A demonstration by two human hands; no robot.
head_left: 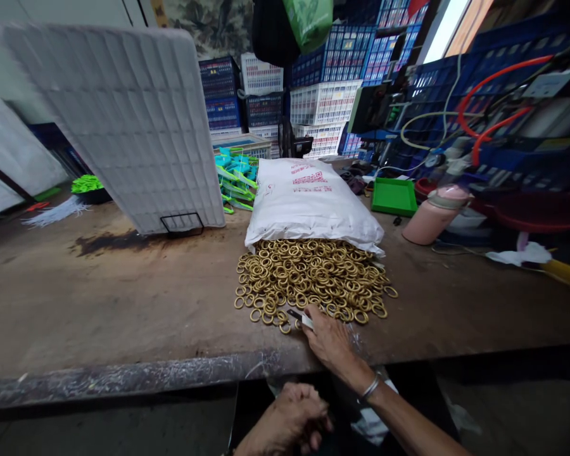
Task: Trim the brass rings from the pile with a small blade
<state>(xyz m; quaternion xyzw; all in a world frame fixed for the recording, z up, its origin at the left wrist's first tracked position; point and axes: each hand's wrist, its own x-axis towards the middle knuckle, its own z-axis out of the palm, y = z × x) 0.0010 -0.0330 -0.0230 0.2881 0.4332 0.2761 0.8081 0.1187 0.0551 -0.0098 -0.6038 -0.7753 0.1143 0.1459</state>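
Note:
My right hand [330, 339] rests at the near edge of a pile of gold-coloured rings [308, 275]. It is closed around a small tool with a white body and a dark, blade-like tip [300, 318], which looks like a utility knife and points at the rings. Below the table edge, in front of my lap, my left hand [297, 411] is curled closed. Whatever its fingers may hold is hidden. The rings spill from the mouth of a white woven sack [308, 196] with red print, lying on its side on the table.
A tall white padded panel [133, 126] stands on the brown table [123, 304] at left. Behind are green and turquoise plastic pieces [237, 174] and stacked crates [325, 104]. At right are a green tray [394, 196], a pink bottle [432, 215] and orange hoses [465, 104].

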